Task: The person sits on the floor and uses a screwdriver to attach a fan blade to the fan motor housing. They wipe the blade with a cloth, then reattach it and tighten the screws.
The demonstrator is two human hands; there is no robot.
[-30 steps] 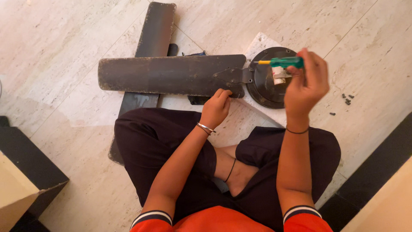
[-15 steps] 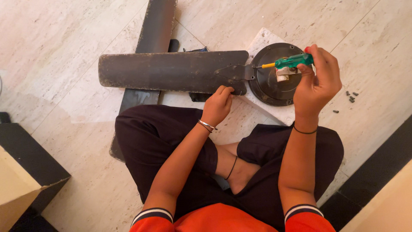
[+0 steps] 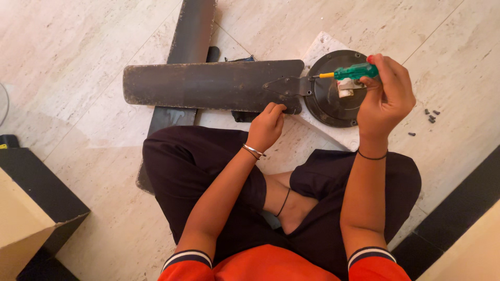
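Tightening or loosening: right hand (image 3: 386, 99) grips green screwdriver (image 3: 350, 72), upper right.
Its tip has lowered to the blade bracket (image 3: 287, 86); left hand (image 3: 265, 126) pinches the fan blade (image 3: 208, 86) edge.

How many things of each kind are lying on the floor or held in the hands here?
Dark fan blades: 2 (one across, one beneath it)
Round fan motor housing: 1
Green-handled screwdriver, held in the right hand: 1
Small loose dark screws: about 4, too small to be sure
White slab: 1
Total: about 9

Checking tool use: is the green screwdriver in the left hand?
No, the right hand holds the green screwdriver; the left hand rests on the fan blade.
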